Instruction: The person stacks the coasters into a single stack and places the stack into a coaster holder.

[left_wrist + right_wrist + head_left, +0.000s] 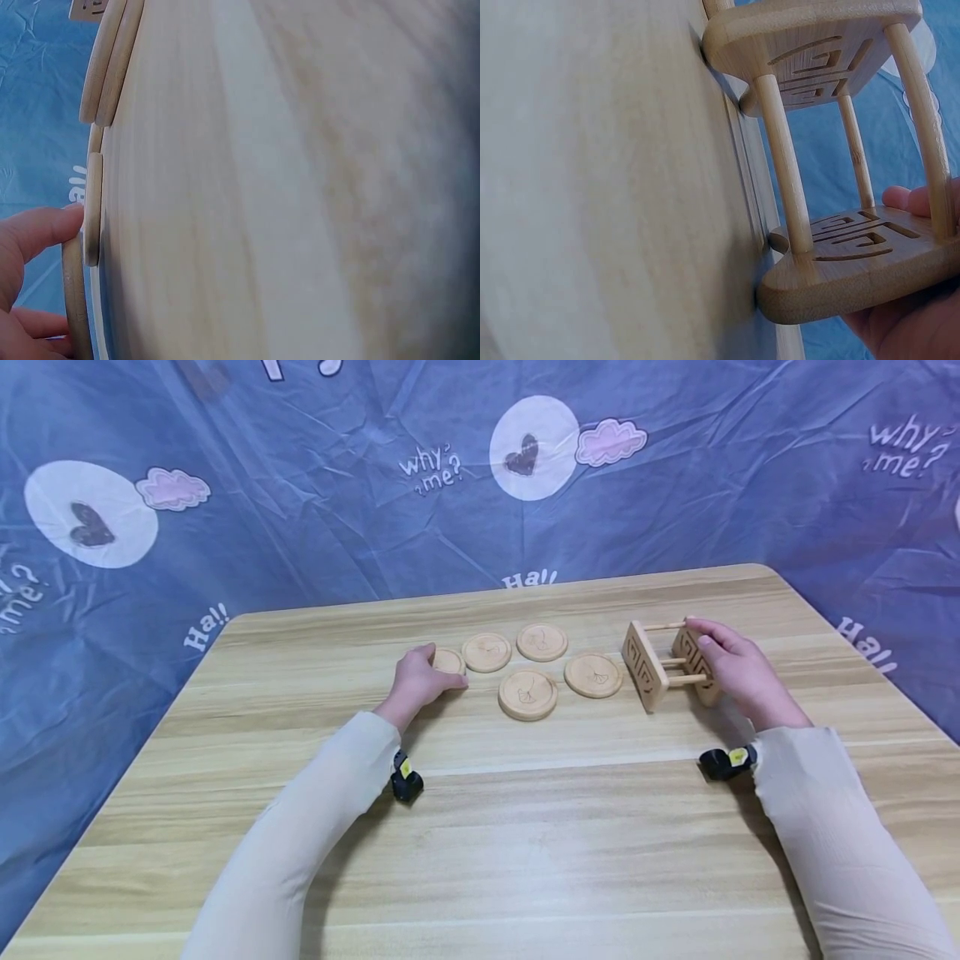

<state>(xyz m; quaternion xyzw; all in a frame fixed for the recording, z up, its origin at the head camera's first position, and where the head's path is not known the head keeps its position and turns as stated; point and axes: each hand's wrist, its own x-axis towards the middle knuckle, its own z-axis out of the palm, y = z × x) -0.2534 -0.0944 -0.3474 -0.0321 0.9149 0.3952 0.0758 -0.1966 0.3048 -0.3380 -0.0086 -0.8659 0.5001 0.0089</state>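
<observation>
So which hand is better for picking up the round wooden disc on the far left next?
Probably the left hand: it grips the leftmost disc by its edge. The right hand is farther off, holding the wooden rack.

On the table (555, 852), the rack (643, 668) is set at the right, its right end gripped by the right hand (744, 675). To its left, coasters (528, 695) are spread: one nearest, one beside the rack, two farther, the leftmost held by the left hand (417, 682). Behind, a cloth (322, 502) is hung.
</observation>
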